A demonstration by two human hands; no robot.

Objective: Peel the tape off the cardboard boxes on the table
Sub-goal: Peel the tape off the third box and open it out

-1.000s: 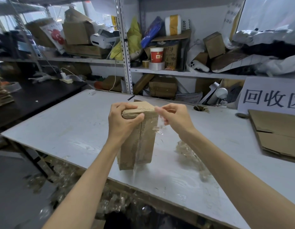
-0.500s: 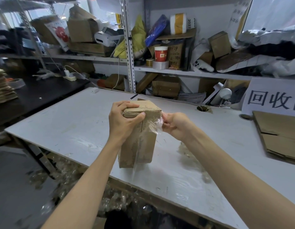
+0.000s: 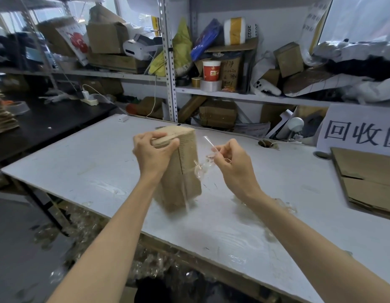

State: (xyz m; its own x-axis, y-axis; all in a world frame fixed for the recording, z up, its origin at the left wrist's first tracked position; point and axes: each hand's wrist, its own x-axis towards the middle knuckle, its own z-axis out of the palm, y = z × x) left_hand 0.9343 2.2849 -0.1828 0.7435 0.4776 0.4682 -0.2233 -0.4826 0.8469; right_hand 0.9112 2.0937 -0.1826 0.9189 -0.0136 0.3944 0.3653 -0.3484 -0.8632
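The left grip (image 3: 154, 154) is clamping the top end of the cardboard box (image 3: 185, 171), fingers curled over it and thumb on the near face. Just right of it, the right grip (image 3: 233, 165) is pinching a strip of clear tape (image 3: 202, 169) that is pulling away from the box's right edge. The box is standing with its long axis upright and slightly tilted, over the white table (image 3: 80, 167) near its front edge. Its base is blurring, so contact is unclear. Crumpled tape (image 3: 285, 206) is lying below the right wrist, and flattened cardboard (image 3: 369, 178) is lying well to the right. The tabletop is stretching wide to the left of the left grip.

Brown cardboard box (image 3: 185, 171), white table (image 3: 84, 162)
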